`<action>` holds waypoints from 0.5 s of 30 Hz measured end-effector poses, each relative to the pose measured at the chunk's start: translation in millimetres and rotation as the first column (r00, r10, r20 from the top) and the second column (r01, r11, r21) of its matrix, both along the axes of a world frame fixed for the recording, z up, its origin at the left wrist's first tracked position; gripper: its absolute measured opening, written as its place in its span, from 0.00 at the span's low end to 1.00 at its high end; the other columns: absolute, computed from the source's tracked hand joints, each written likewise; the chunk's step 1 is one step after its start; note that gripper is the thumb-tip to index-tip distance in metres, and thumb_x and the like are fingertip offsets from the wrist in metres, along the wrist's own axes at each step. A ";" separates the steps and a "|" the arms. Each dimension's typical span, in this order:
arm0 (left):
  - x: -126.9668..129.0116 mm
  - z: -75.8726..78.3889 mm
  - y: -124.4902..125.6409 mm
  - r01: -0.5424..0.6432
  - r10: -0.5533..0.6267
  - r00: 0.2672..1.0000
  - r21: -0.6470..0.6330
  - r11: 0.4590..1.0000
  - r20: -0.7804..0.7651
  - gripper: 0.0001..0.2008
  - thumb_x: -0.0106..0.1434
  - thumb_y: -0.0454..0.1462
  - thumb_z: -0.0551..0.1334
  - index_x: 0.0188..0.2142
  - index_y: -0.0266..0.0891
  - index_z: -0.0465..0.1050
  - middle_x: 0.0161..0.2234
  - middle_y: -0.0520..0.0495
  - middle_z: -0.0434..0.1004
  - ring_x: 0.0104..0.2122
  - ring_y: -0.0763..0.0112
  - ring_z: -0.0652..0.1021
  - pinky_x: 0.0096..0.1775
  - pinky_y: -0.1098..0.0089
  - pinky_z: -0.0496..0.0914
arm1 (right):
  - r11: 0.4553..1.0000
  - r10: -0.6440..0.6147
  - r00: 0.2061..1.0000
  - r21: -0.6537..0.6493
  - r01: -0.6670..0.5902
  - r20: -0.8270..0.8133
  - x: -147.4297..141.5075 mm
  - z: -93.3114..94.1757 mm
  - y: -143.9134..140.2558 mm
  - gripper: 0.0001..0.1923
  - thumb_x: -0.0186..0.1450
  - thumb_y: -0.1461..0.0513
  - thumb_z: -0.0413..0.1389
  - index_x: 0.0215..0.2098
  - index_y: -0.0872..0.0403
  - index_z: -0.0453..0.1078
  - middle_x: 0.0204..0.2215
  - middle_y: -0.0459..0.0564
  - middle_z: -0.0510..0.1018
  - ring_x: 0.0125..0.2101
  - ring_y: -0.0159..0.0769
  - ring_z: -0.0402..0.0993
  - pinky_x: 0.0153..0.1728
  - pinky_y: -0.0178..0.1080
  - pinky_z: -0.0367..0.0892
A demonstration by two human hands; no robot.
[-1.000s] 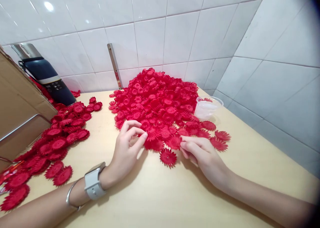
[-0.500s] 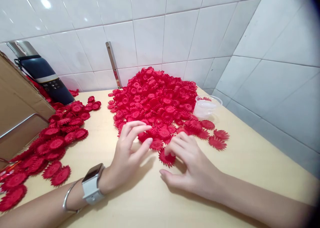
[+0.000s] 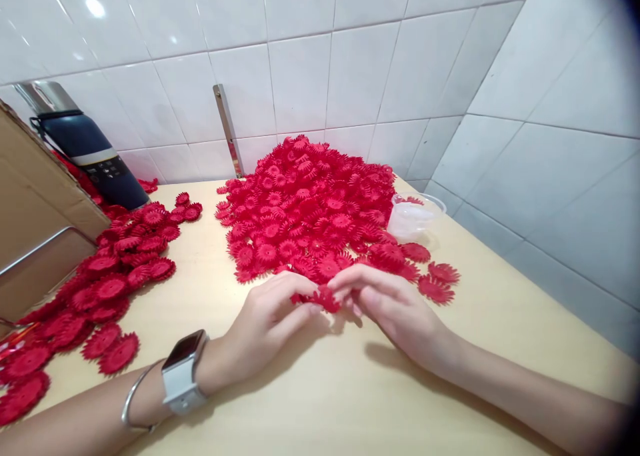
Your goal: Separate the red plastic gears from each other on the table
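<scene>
Pinching one red flower piece (image 3: 325,299), left hand (image 3: 265,323) and right hand (image 3: 395,306) fingers together.

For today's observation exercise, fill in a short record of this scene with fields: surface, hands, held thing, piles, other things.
surface: pale wooden table in a white-tiled corner
hands: left hand and right hand meet at the table's middle
held thing: red flower pinched between both hands' fingertips
piles: big pile behind the hands; smaller pile at left
other things: clear cup, dark flask, cardboard box, watch and bangle on left wrist
</scene>
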State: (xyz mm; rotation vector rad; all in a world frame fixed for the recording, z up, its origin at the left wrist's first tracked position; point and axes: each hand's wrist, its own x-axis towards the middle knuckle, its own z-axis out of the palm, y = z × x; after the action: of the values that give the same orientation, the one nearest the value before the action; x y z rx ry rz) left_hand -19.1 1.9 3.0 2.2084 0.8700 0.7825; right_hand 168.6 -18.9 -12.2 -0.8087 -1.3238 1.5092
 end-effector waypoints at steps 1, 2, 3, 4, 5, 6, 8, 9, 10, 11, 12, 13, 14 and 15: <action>-0.4 -0.8 0.1 -0.044 0.044 0.999 -0.011 0.999 0.000 0.05 0.61 0.34 0.54 0.35 0.39 0.67 0.33 0.49 0.73 0.34 0.71 0.73 0.37 0.72 0.67 | 0.999 -0.011 0.995 -0.050 0.006 -0.101 0.8 0.6 1.7 0.15 0.59 0.52 0.52 0.34 0.56 0.69 0.26 0.47 0.72 0.21 0.27 0.65 0.21 0.30 0.60; -0.7 -1.9 0.3 -0.085 0.085 0.996 -0.019 0.996 0.004 0.05 0.60 0.34 0.54 0.35 0.39 0.67 0.33 0.50 0.73 0.33 0.72 0.73 0.36 0.73 0.67 | 0.993 -0.005 0.981 -0.114 -0.018 -0.194 1.8 1.6 3.2 0.20 0.60 0.49 0.48 0.33 0.57 0.70 0.25 0.49 0.73 0.18 0.26 0.64 0.17 0.29 0.57; -1.0 -3.2 0.6 -0.113 0.114 0.993 -0.025 0.993 0.011 0.05 0.60 0.35 0.54 0.36 0.40 0.67 0.32 0.51 0.73 0.32 0.73 0.73 0.35 0.74 0.67 | 0.979 0.022 0.962 -0.191 -0.077 -0.274 2.8 2.9 4.4 0.25 0.60 0.46 0.44 0.31 0.58 0.70 0.24 0.50 0.74 0.16 0.25 0.64 0.13 0.27 0.54; -1.3 -4.4 0.9 -0.126 0.126 0.992 -0.024 0.992 0.021 0.05 0.60 0.34 0.55 0.36 0.41 0.66 0.32 0.52 0.73 0.32 0.73 0.73 0.34 0.75 0.67 | 0.949 0.067 0.940 -0.269 -0.163 -0.336 3.8 4.2 5.3 0.30 0.60 0.44 0.39 0.29 0.59 0.70 0.23 0.52 0.75 0.14 0.25 0.64 0.11 0.26 0.51; -1.5 -5.6 1.3 -0.128 0.129 0.991 -0.021 0.992 0.030 0.05 0.60 0.34 0.55 0.37 0.41 0.66 0.33 0.52 0.73 0.32 0.74 0.73 0.35 0.76 0.67 | 0.905 0.120 0.914 -0.336 -0.261 -0.388 4.7 5.5 5.8 0.35 0.60 0.41 0.35 0.26 0.60 0.70 0.21 0.53 0.75 0.12 0.25 0.65 0.09 0.25 0.49; -1.7 -6.6 1.7 -0.127 0.127 0.991 -0.015 0.992 0.038 0.05 0.60 0.33 0.55 0.37 0.42 0.66 0.33 0.53 0.73 0.32 0.74 0.73 0.35 0.76 0.67 | 0.851 0.174 0.885 -0.386 -0.356 -0.432 5.2 6.5 5.8 0.39 0.58 0.39 0.32 0.24 0.61 0.70 0.19 0.54 0.75 0.11 0.26 0.66 0.07 0.25 0.49; -2.0 -8.1 2.4 -0.126 0.126 0.991 -0.006 0.992 0.047 0.06 0.60 0.33 0.55 0.37 0.43 0.66 0.32 0.54 0.72 0.31 0.75 0.73 0.35 0.77 0.67 | 0.742 0.262 0.825 -0.441 -0.504 -0.501 4.9 7.7 4.8 0.44 0.55 0.37 0.28 0.19 0.61 0.70 0.14 0.55 0.74 0.09 0.28 0.67 0.05 0.25 0.48; -2.1 -8.6 2.6 -0.124 0.125 0.991 -0.008 0.992 0.050 0.07 0.60 0.33 0.55 0.37 0.43 0.66 0.32 0.54 0.72 0.31 0.76 0.73 0.35 0.77 0.67 | 0.698 0.294 0.799 -0.453 -0.554 -0.524 4.2 8.0 4.0 0.45 0.54 0.36 0.27 0.18 0.62 0.70 0.13 0.55 0.73 0.09 0.29 0.67 0.04 0.25 0.47; -2.2 -8.9 2.9 -0.120 0.121 0.991 -0.014 0.993 0.053 0.07 0.60 0.33 0.55 0.38 0.44 0.65 0.32 0.54 0.72 0.31 0.76 0.73 0.35 0.77 0.67 | 0.661 0.319 0.779 -0.462 -0.591 -0.540 3.1 8.3 3.0 0.47 0.54 0.36 0.26 0.16 0.62 0.70 0.12 0.55 0.73 0.08 0.29 0.67 0.03 0.25 0.47; -2.2 -9.1 3.1 -0.114 0.115 0.992 -0.025 0.993 0.057 0.07 0.60 0.33 0.54 0.38 0.44 0.65 0.33 0.54 0.72 0.32 0.76 0.73 0.35 0.77 0.67 | 0.632 0.337 0.765 -0.470 -0.616 -0.549 2.0 8.4 2.0 0.48 0.54 0.35 0.25 0.16 0.62 0.70 0.10 0.54 0.72 0.08 0.29 0.67 0.02 0.25 0.46; -2.1 -9.2 3.3 -0.108 0.110 0.992 -0.037 0.993 0.061 0.07 0.60 0.33 0.54 0.38 0.44 0.65 0.34 0.54 0.72 0.33 0.76 0.73 0.36 0.77 0.67 | 0.611 0.347 0.758 -0.481 -0.629 -0.552 1.0 8.6 1.2 0.48 0.53 0.35 0.24 0.15 0.62 0.70 0.09 0.54 0.71 0.08 0.30 0.67 0.02 0.25 0.46; -1.9 -9.3 3.5 -0.105 0.108 0.992 -0.047 0.993 0.065 0.08 0.60 0.33 0.54 0.39 0.45 0.65 0.35 0.54 0.72 0.34 0.75 0.73 0.37 0.77 0.67 | 0.596 0.356 0.754 -0.488 -0.638 -0.552 0.1 8.7 0.6 0.49 0.53 0.35 0.23 0.14 0.62 0.70 0.09 0.53 0.70 0.08 0.30 0.67 0.02 0.25 0.46; -1.8 -9.4 3.6 -0.102 0.106 0.992 -0.056 0.993 0.067 0.08 0.60 0.33 0.54 0.39 0.45 0.65 0.35 0.54 0.72 0.35 0.75 0.73 0.37 0.77 0.67 | 0.586 0.362 0.753 -0.494 -0.642 -0.550 -0.5 8.8 0.2 0.49 0.52 0.35 0.22 0.14 0.62 0.70 0.08 0.53 0.70 0.08 0.30 0.67 0.02 0.25 0.46; -1.6 -9.4 3.7 -0.100 0.104 0.992 -0.063 0.993 0.069 0.08 0.60 0.33 0.54 0.39 0.45 0.65 0.35 0.54 0.72 0.35 0.75 0.73 0.38 0.77 0.67 | 0.582 0.366 0.752 -0.496 -0.644 -0.547 -0.9 8.8 -0.1 0.49 0.52 0.35 0.22 0.14 0.62 0.70 0.08 0.53 0.70 0.08 0.30 0.67 0.02 0.25 0.46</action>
State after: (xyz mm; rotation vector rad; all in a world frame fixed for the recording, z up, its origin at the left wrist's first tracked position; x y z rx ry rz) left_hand -20.7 5.7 -6.5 2.0843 0.9639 0.8686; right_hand 167.7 -19.0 -3.4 -0.4780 -0.7061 2.5635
